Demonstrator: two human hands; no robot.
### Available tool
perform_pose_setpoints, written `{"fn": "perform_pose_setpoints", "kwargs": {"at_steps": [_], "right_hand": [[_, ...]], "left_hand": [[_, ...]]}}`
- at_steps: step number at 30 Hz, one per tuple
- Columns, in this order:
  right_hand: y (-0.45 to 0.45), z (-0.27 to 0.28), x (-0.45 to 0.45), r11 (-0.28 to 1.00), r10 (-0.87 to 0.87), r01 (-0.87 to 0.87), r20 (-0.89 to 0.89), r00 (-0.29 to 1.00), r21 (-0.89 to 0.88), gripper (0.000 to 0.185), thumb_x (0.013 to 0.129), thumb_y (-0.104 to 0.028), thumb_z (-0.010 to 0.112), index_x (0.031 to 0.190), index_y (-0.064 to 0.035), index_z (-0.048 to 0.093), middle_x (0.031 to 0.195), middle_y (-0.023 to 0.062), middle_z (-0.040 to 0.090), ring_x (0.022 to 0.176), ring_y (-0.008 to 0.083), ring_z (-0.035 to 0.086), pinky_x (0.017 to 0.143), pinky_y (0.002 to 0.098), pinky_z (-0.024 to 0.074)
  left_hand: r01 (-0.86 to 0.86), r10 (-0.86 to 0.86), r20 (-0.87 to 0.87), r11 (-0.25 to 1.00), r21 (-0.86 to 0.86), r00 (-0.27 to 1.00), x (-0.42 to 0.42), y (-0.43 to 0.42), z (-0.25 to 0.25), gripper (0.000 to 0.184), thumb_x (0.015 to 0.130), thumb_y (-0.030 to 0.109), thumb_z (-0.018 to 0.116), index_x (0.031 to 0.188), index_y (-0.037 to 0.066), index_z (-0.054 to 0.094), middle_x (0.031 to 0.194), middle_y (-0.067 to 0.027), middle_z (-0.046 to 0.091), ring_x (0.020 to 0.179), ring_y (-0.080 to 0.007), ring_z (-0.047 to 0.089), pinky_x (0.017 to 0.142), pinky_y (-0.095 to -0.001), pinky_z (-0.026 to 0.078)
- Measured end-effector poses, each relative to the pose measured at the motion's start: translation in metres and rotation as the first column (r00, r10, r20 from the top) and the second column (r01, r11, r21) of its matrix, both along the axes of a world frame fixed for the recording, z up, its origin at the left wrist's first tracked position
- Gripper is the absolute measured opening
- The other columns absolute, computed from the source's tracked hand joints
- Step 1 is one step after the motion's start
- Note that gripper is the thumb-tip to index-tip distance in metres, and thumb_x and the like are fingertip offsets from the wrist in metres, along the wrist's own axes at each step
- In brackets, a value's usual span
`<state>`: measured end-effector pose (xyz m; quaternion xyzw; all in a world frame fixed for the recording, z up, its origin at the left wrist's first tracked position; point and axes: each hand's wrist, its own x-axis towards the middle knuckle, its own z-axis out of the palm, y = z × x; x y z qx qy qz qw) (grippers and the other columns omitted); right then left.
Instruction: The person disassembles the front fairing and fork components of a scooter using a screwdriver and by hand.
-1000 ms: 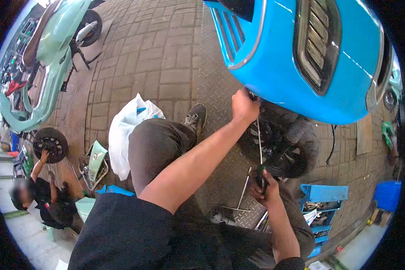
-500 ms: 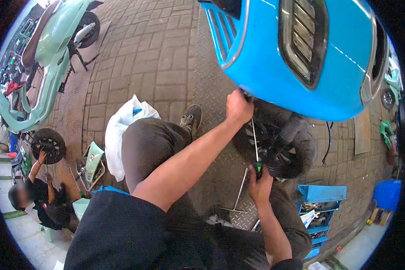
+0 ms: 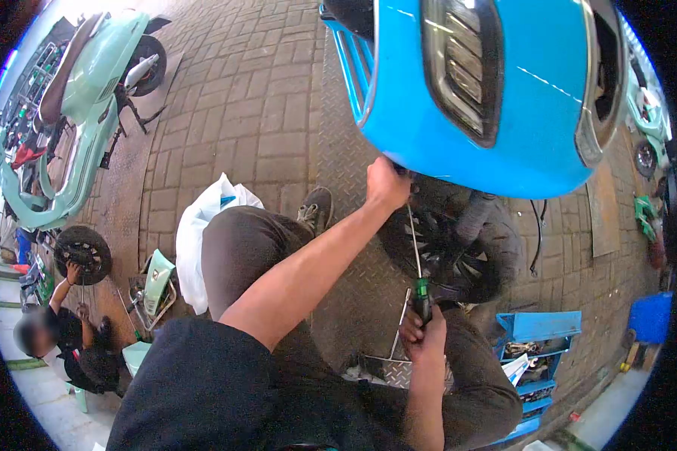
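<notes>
A long screwdriver (image 3: 422, 289) with a green and black handle is in my right hand (image 3: 426, 334), whose fingers wrap round the lower handle. Its thin shaft runs up toward the underside of a glossy blue scooter body (image 3: 399, 113). My left hand (image 3: 387, 185) is closed at the body's lower edge, by the shaft's upper end. The shaft's tip and whatever the left fingers grip are hidden there. Below the body is a black scooter wheel (image 3: 481, 255). A metal T-handle wrench (image 3: 400, 323) lies beside my right hand.
A blue tool rack (image 3: 538, 323) stands at right. A white bag (image 3: 192, 248) lies beside my left knee. At left, another person (image 3: 75, 338) works at the wheel of a mint-green scooter (image 3: 90, 98). A dark cable (image 3: 538, 240) hangs right of the wheel.
My right hand has moved lower on the screwdriver and now wraps its handle. The blue body and my left hand appear slightly further left in view.
</notes>
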<state>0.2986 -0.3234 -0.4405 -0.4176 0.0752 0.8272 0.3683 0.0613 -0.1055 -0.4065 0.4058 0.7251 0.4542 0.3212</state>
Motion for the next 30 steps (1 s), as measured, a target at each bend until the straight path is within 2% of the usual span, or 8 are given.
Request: {"fn": "perform_pose_setpoints", "kwargs": {"at_steps": [4, 8, 14, 17, 23, 25, 26, 30], "right_hand": [[0.001, 0.029, -0.033, 0.973, -0.229, 0.209, 0.441, 0.868, 0.094, 0.03, 0.099, -0.042, 0.069, 0.107, -0.0133, 0.065, 0.075, 0.003, 0.062, 0.057, 0.0164, 0.059, 0.045, 0.0243, 0.0414], [0.002, 0.027, -0.032, 0.955, -0.296, 0.264, 0.439, 0.848, 0.134, 0.027, 0.101, -0.032, 0.071, 0.107, -0.0075, 0.063, 0.076, 0.0041, 0.058, 0.066, 0.018, 0.056, 0.06, 0.0328, 0.0482], [-0.008, -0.003, -0.016, 0.99, -0.137, 0.137, -0.01, 0.991, -0.024, 0.028, 0.094, -0.013, 0.075, 0.119, -0.0078, 0.064, 0.088, 0.0074, 0.064, 0.078, 0.0224, 0.063, 0.072, 0.0348, 0.0554], [-0.008, 0.02, -0.04, 0.946, -0.293, 0.222, 0.33, 0.897, 0.237, 0.038, 0.094, -0.008, 0.074, 0.13, -0.0088, 0.062, 0.1, 0.0091, 0.068, 0.085, 0.0228, 0.066, 0.074, 0.0351, 0.0564], [-0.002, 0.006, -0.038, 0.934, -0.215, -0.069, 0.707, 0.674, 0.349, 0.042, 0.093, -0.003, 0.073, 0.134, -0.0066, 0.063, 0.102, 0.0067, 0.073, 0.086, 0.0187, 0.069, 0.074, 0.0307, 0.0575], [0.018, 0.012, -0.028, 0.755, -0.042, -0.524, 0.827, 0.56, 0.394, 0.031, 0.099, -0.012, 0.069, 0.127, 0.0003, 0.067, 0.107, 0.013, 0.075, 0.093, 0.0228, 0.07, 0.087, 0.0356, 0.0555], [0.04, 0.061, -0.042, 0.62, -0.058, -0.772, 0.99, 0.132, 0.14, 0.03, 0.104, -0.021, 0.064, 0.118, 0.0053, 0.07, 0.106, 0.0211, 0.075, 0.096, 0.0272, 0.071, 0.091, 0.0397, 0.0532], [0.08, 0.031, -0.028, 0.569, 0.144, -0.799, 0.934, 0.327, 0.192, 0.039, 0.103, -0.032, 0.065, 0.115, 0.0044, 0.072, 0.105, 0.0252, 0.074, 0.099, 0.0312, 0.072, 0.092, 0.0431, 0.0513]], "left_hand": [[0.032, -0.041, -0.066, 0.991, -0.132, 0.997, 0.006, -0.014, 0.01, 0.034, 0.091, 0.025, 0.076, 0.113, -0.001, 0.071, 0.106, -0.0243, 0.075, 0.107, -0.0426, 0.071, 0.09, -0.0511, 0.056], [0.121, -0.116, 0.038, 0.978, -0.167, 0.992, 0.01, -0.027, 0.014, 0.034, 0.092, 0.025, 0.075, 0.113, -0.001, 0.071, 0.103, -0.0258, 0.075, 0.101, -0.0426, 0.073, 0.089, -0.0521, 0.056], [0.226, -0.181, 0.202, 0.947, -0.227, 0.963, 0.008, -0.036, 0.001, 0.028, 0.097, 0.015, 0.07, 0.109, -0.01, 0.065, 0.081, -0.0182, 0.076, 0.068, -0.0293, 0.077, 0.065, -0.045, 0.062], [0.224, -0.158, 0.33, 0.959, -0.173, 0.931, 0.012, -0.05, 0.006, 0.031, 0.096, 0.016, 0.072, 0.114, -0.009, 0.067, 0.082, -0.0175, 0.077, 0.069, -0.0269, 0.078, 0.069, -0.0445, 0.062], [0.264, -0.25, 0.085, 0.907, -0.329, 0.965, 0.009, -0.048, 0.009, 0.029, 0.093, 0.024, 0.078, 0.094, -0.005, 0.076, 0.088, -0.0213, 0.077, 0.077, -0.0295, 0.079, 0.078, -0.044, 0.061], [0.224, -0.236, 0.003, 0.918, -0.327, 0.972, 0.007, -0.045, -0.004, 0.032, 0.093, 0.027, 0.078, 0.086, -0.004, 0.077, 0.088, -0.0215, 0.078, 0.078, -0.0279, 0.079, 0.078, -0.0432, 0.06], [0.221, -0.254, -0.064, 0.92, -0.322, 0.965, 0.007, -0.046, -0.002, 0.031, 0.092, 0.027, 0.078, 0.088, -0.004, 0.076, 0.088, -0.0224, 0.077, 0.082, -0.0302, 0.078, 0.078, -0.0447, 0.06], [0.292, -0.335, -0.093, 0.904, -0.313, 0.938, 0.004, -0.045, -0.011, 0.032, 0.091, 0.029, 0.077, 0.093, -0.002, 0.077, 0.088, -0.0264, 0.074, 0.09, -0.0401, 0.075, 0.079, -0.0497, 0.058]]}}
